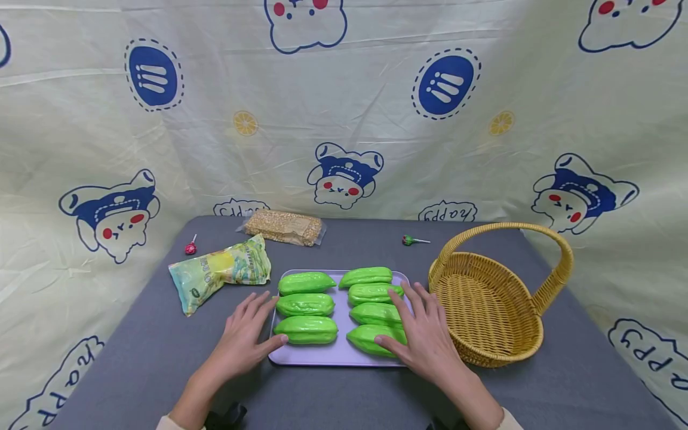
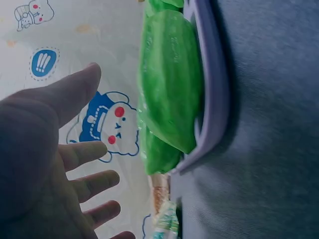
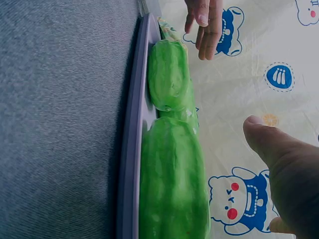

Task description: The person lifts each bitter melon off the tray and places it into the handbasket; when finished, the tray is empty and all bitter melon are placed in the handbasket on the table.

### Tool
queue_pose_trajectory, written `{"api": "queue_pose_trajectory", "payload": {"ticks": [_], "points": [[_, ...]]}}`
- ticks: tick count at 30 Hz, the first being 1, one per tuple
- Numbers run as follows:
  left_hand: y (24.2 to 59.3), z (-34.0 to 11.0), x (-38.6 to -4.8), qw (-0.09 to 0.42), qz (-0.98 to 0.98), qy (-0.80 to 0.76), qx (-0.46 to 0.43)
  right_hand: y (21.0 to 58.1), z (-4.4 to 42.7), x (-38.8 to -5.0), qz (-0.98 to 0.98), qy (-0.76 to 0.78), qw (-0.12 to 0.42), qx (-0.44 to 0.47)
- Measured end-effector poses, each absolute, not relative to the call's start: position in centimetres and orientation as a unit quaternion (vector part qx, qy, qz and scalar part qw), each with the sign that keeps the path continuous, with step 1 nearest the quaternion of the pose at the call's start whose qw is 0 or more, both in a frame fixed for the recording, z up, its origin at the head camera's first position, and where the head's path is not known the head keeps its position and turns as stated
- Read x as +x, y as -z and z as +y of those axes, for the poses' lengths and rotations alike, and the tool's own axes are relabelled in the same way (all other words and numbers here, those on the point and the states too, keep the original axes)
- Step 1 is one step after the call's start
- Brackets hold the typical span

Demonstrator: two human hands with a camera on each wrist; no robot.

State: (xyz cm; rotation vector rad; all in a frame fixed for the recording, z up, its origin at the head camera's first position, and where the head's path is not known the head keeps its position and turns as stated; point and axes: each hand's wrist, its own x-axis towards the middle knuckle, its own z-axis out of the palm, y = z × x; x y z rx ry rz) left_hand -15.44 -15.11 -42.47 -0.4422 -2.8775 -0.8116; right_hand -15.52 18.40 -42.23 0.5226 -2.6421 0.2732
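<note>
A light purple tray (image 1: pixel 344 357) lies on the table with shiny green ribbed gourds in two columns. The left column has three, among them the front gourd (image 1: pixel 306 329); the right column has several, including the front one (image 1: pixel 371 339). At the tray's left edge hovers my left hand (image 1: pixel 244 334), fingers spread, holding nothing. In the left wrist view its thumb and fingers are apart from the nearest gourd (image 2: pixel 172 79). My right hand (image 1: pixel 427 334) is spread over the tray's right side, partly covering the right column. The right wrist view shows its thumb clear of the large gourd (image 3: pixel 174 184).
To the right stands a wicker basket (image 1: pixel 486 304) with a tall handle. A green-yellow packet (image 1: pixel 223 269) lies left of the tray. Behind are a clear bag of grains (image 1: pixel 283 227), a red lollipop (image 1: pixel 190 246) and a green lollipop (image 1: pixel 409 240). A printed curtain (image 1: pixel 344 89) hangs behind.
</note>
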Motion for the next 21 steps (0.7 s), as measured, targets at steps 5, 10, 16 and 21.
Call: {"api": "queue_pose_trajectory", "payload": {"ticks": [5,10,16,21], "points": [[42.9,-15.6,-15.5,0.03,-0.944,0.297,-0.143,42.7,18.5,-15.4,-0.943,-0.111,0.235,0.207],[43.3,-16.0,-15.5,0.019,-0.941,0.308,-0.14,43.0,18.7,-15.4,-0.936,-0.123,0.244,0.222],[43.7,-16.3,-15.6,0.013,-0.942,0.308,-0.135,43.3,19.1,-15.4,-0.922,-0.142,0.261,0.25],[44.1,-16.6,-15.7,0.001,-0.94,0.313,-0.133,43.6,19.3,-15.3,-0.912,-0.164,0.265,0.266]]}}
